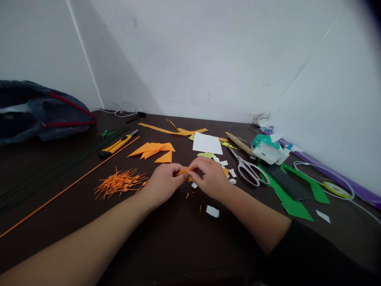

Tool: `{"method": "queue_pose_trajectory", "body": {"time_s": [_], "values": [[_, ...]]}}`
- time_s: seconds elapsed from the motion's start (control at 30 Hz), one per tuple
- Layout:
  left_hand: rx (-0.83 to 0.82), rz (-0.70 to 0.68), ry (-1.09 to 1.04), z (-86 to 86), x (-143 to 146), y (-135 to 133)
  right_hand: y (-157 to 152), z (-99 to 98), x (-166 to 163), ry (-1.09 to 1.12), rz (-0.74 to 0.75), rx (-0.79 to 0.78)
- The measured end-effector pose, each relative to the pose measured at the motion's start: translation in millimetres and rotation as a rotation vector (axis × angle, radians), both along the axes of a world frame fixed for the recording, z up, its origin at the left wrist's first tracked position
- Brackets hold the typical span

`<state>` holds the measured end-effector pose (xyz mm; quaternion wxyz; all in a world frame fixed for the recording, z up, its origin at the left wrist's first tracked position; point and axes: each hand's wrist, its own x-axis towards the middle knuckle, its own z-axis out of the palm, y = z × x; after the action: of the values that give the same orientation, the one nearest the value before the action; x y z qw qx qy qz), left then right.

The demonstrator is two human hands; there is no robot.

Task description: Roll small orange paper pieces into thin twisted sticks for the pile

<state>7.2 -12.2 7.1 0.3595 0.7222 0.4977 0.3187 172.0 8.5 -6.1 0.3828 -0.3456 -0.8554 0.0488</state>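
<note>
Between my two hands, near the middle of the dark table, is a small piece of orange paper. My left hand pinches its left end, and the fingers of my right hand are closed on its right end. Much of the piece is hidden by my fingers. To the left of my left hand lies a pile of thin twisted orange paper strands. Folded orange paper pieces rest just beyond that hand. White paper scraps lie close around my right hand.
Scissors, green paper, a black phone and a tissue pack lie right. A yellow utility knife and a long orange stick lie left. A white sheet lies ahead; a denim bag is far left.
</note>
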Motion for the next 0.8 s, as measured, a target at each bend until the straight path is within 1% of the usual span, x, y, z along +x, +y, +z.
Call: {"method": "queue_pose_trajectory", "body": {"time_s": [0.1, 0.33, 0.43, 0.5, 0.57, 0.67, 0.8], "values": [[0.013, -0.020, -0.010, -1.0, -0.2, 0.5, -0.1, 1.4, 0.3, 0.019, -0.007, -0.077], [-0.011, -0.087, -0.042, 1.0, -0.6, 0.5, 0.9, 1.8, -0.1, 0.077, -0.005, -0.263], [-0.006, -0.123, -0.093, 0.4, -0.9, 0.7, 0.7, 2.1, -1.1, 0.125, 0.008, -0.326], [-0.039, -0.140, -0.153, -0.8, -1.1, 0.6, 0.0, 2.6, -1.4, 0.156, 0.016, -0.365], [-0.093, -0.155, -0.229, -2.1, -1.0, 0.3, -1.0, 3.3, -1.5, 0.168, 0.018, -0.379], [-0.139, -0.148, -0.297, -4.1, -0.5, 0.9, -2.4, 4.0, -1.9, 0.147, 0.009, -0.337], [-0.138, -0.063, -0.320, -6.7, -0.8, 3.5, -3.1, 4.8, -2.2, 0.145, 0.025, -0.302]]}}
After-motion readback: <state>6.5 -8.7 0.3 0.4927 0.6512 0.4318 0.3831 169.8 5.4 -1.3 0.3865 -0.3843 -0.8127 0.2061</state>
